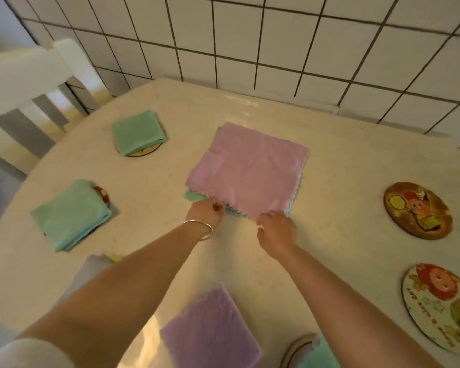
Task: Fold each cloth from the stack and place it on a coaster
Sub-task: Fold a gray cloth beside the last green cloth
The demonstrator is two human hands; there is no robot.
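A stack of cloths (246,170) lies flat mid-table, a pink cloth on top and green ones under it. My left hand (206,212), with a silver bangle on the wrist, pinches the stack's near edge. My right hand (276,229) pinches the pink cloth's near corner. Folded green cloths rest on a coaster at the back left (137,134) and on one at the left (71,215). A folded purple cloth (210,330) lies at the near edge. Two bare picture coasters sit at the right: one brown (417,211), one white (441,306).
The round cream table (329,208) stands against a white tiled wall (276,43). A white chair (29,96) is at the far left. Another coaster (295,349) with a green cloth beside it shows partly under my right forearm at the bottom.
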